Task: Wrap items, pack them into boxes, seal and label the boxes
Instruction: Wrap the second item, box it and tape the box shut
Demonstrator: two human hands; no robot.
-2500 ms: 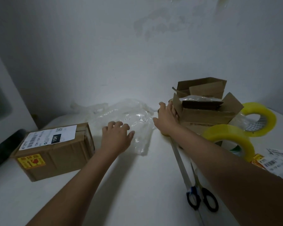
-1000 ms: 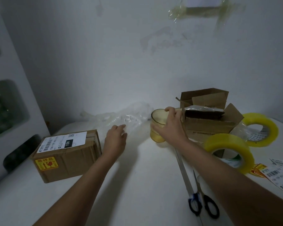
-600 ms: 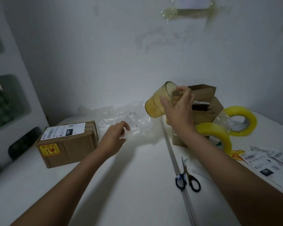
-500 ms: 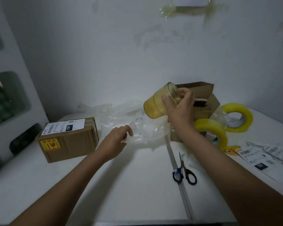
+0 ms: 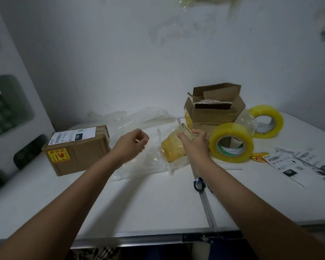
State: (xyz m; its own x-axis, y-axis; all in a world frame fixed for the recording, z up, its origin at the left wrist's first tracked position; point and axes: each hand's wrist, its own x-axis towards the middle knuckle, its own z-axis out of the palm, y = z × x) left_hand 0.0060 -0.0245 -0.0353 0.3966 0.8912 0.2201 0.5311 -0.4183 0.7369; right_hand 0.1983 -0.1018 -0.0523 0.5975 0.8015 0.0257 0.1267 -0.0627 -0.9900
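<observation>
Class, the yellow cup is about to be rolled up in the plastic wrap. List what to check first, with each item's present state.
1. Yellow cup lies on its side on the plastic wrap: ok.
2. Right hand grips the cup's rim: ok.
3. Left hand pinches the wrap: ok.
4. Wrap spread flat under the cup: not ok, crumpled.
5. Open box has room for the cup: cannot tell.
6. Tape roll beside the cup: ok.

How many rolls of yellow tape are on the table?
2. One tape roll stands just right of the right hand, before the open box. The other roll stands farther back right. More could hide behind the box.
</observation>
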